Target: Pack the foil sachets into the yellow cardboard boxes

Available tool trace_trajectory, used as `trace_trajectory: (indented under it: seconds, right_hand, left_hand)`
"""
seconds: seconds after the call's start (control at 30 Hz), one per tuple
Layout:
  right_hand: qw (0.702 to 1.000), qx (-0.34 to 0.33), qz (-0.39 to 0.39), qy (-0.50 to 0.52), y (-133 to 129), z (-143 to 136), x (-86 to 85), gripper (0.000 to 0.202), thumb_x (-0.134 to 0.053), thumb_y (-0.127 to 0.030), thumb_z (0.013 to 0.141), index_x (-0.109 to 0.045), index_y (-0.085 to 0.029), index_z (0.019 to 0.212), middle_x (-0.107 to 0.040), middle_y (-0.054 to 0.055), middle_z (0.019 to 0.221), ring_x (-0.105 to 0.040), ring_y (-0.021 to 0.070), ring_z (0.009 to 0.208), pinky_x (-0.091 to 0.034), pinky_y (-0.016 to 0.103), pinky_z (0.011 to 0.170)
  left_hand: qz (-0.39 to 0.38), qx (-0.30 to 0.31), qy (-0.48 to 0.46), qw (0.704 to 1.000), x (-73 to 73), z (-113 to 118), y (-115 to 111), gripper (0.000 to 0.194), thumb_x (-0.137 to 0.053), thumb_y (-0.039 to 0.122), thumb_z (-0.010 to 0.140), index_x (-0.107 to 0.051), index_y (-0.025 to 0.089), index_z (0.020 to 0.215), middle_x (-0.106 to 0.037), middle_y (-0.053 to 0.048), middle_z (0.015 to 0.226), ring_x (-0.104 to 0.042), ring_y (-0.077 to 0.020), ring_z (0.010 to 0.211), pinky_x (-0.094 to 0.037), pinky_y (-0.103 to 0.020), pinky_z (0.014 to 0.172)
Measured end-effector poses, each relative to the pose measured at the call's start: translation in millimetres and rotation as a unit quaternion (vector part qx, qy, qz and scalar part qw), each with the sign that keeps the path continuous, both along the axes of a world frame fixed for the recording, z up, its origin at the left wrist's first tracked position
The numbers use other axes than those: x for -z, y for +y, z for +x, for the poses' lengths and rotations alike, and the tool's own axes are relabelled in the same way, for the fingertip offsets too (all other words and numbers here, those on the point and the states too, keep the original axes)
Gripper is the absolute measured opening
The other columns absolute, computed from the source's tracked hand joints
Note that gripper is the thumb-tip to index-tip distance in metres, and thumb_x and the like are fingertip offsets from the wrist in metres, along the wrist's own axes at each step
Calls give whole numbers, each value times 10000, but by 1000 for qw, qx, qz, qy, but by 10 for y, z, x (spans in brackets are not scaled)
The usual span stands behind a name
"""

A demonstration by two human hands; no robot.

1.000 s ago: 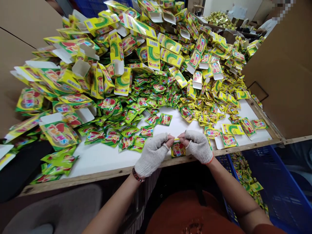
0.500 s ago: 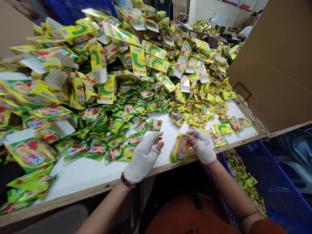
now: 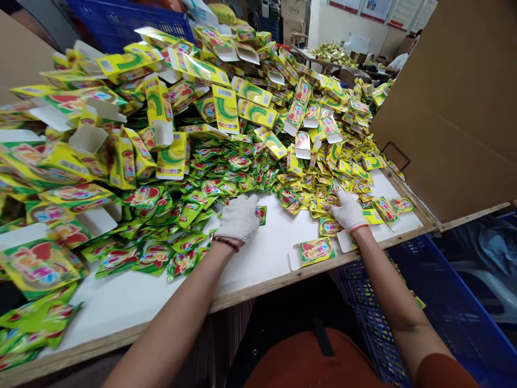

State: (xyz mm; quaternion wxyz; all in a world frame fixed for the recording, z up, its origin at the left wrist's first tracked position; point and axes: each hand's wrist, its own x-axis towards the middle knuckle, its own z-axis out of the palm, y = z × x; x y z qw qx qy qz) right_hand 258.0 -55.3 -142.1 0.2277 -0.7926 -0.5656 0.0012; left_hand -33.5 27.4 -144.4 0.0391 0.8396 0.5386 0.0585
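Note:
My left hand [image 3: 239,218], in a white fingerless glove, reaches palm down to the edge of the green sachets [image 3: 202,196]; its fingertips are hidden, and a small green and red sachet [image 3: 262,215] lies beside it. My right hand [image 3: 348,210], gloved too, is at the yellow sachets [image 3: 319,196] with thumb and fingers apart, nothing visibly held. An open carton [image 3: 315,251] with a watermelon print lies flat near the front edge, between my hands and nearer to me. A second carton [image 3: 330,227] is just left of my right hand.
Printed cartons [image 3: 165,99] are heaped across the back and left of the white table [image 3: 278,237]. A cardboard sheet [image 3: 448,118] stands at the right. Below it is a blue crate [image 3: 456,307] with sachets. Another blue crate [image 3: 133,24] is behind the heap.
The carton that my right hand held is now lying on the table. My right hand has moved forward to the yellow sachets, and my left hand forward to the green ones, turning palm down.

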Motion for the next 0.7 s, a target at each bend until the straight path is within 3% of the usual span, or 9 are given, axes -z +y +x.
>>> trace_trajectory:
  seconds: [0.1, 0.17, 0.27, 0.33, 0.5, 0.6, 0.7]
  right_hand:
    - [999, 9, -41, -11, 37, 13, 66, 360, -680, -363, 779, -654, -190, 1094, -579, 122, 1094, -558, 258, 963, -467, 357, 822]
    - [999, -6, -24, -22, 6, -19, 57, 274, -676, -341, 783, -670, -195, 1015, -564, 100, 1055, -552, 230, 905, -461, 333, 788]
    - [997, -52, 13, -50, -38, -97, 3, 299, -644, -365, 819, -653, -198, 1067, -550, 98, 1077, -544, 215, 885, -444, 313, 764]
    - [995, -77, 0, -70, -34, -148, -28, 309, -620, -402, 842, -644, -198, 1074, -560, 93, 1043, -539, 211, 859, -428, 305, 741]
    - [989, -113, -48, -85, 52, -222, -36, 123, -635, -289, 810, -631, -190, 881, -574, 66, 900, -513, 199, 811, -388, 287, 700]
    - [983, -181, 1, -31, 42, -272, -52, 14, -592, -192, 781, -586, -185, 771, -571, 51, 851, -506, 187, 813, -385, 283, 718]
    - [971, -206, 36, 116, -66, -415, -102, 88, -571, -210, 764, -521, -190, 695, -535, 9, 710, -488, 158, 705, -380, 271, 660]
  left_hand:
    - [11, 5, -41, 999, 11, -42, -43, 185, -519, 326, 845, -633, 196, 910, -621, -116, 997, -593, -289, 975, -422, -335, 749]
    - [19, 0, -99, 995, 11, -78, -106, 148, -538, 328, 832, -605, 200, 800, -624, -92, 920, -592, -274, 917, -407, -332, 719]
    - [-5, -32, -227, 973, 4, -102, -246, 173, -584, 369, 807, -547, 214, 742, -600, -37, 741, -575, -229, 750, -382, -313, 652]
    - [-62, -42, -335, 939, 17, -91, -358, 199, -607, 404, 789, -548, 215, 782, -592, -9, 691, -566, -201, 680, -391, -296, 622]
    - [-259, -20, -555, 790, 112, -17, -605, 429, -658, 472, 745, -571, 171, 1037, -673, -32, 821, -642, -194, 717, -495, -285, 601]
    - [-294, -46, -588, 752, 150, 14, -690, 382, -692, 460, 714, -570, 156, 910, -657, -29, 796, -644, -177, 692, -528, -274, 575]
    - [-284, -77, -626, 723, 166, 54, -744, 363, -730, 424, 695, -543, 154, 850, -635, -4, 747, -637, -150, 670, -550, -252, 576]
